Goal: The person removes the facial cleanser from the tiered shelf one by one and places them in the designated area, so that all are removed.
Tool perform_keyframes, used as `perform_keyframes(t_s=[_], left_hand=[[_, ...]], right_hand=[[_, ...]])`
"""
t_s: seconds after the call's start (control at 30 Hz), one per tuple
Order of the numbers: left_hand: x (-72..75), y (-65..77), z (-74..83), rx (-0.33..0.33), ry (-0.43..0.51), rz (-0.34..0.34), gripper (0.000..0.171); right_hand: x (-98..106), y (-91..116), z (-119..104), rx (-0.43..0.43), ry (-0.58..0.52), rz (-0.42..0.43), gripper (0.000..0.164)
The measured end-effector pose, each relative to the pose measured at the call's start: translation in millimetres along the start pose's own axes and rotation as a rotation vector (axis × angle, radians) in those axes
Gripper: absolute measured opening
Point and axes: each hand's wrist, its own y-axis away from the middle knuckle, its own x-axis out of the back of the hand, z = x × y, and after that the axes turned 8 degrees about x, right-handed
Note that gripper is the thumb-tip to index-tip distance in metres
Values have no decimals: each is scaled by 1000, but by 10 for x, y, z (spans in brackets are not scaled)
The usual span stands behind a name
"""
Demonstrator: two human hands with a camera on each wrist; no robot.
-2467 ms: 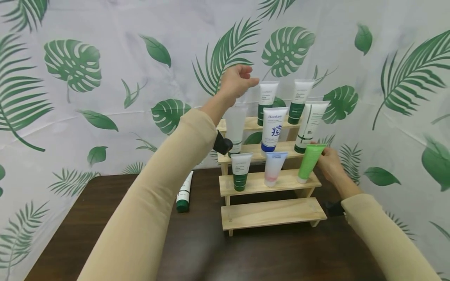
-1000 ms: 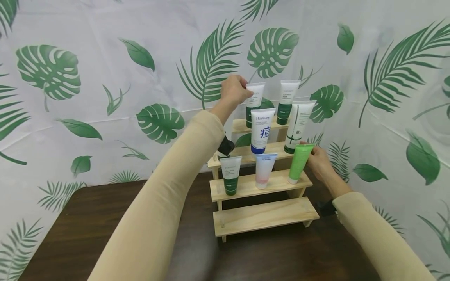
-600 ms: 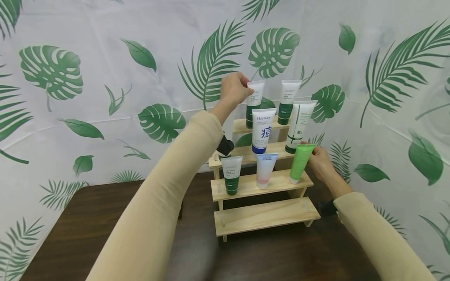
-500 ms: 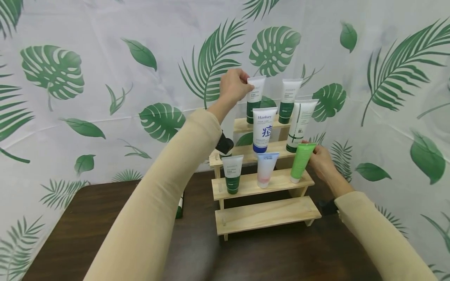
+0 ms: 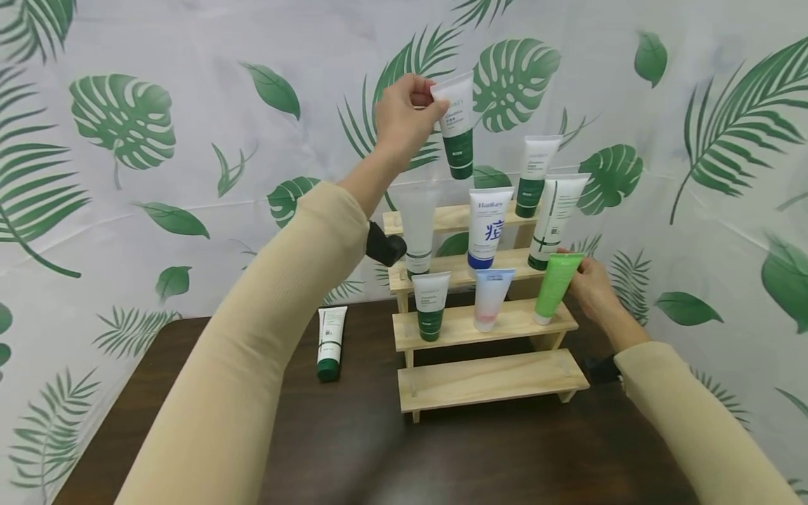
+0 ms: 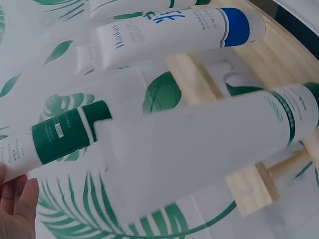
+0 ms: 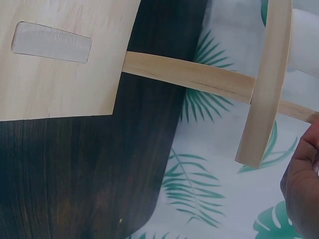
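Left hand [image 5: 404,116] pinches an airborne white-and-green tube [image 5: 459,137] by its flat end; right hand [image 5: 593,286], can't tell its hold. Best steer clear of the blue-capped tube [image 5: 489,228].

White-green tube [image 5: 457,133] aloft, tilted — lime tube [image 5: 557,289] standing, perhaps touched.

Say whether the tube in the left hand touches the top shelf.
Apart: the head view shows backdrop between the held tube and the top shelf.
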Motion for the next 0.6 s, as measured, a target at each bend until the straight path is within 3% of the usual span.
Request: perform_keyframes(t_s=[0.23,0.4,0.6], left_hand=[[211,19,48,1,258,14,23],[378,39,21,-35,340,61,22],[600,47,-48,-26,398,113,22]], right_hand=[[58,7,2,-35,21,-3,51],[79,11,4,-57,9,-8,52],[128,14,43,-33,38,14,51]])
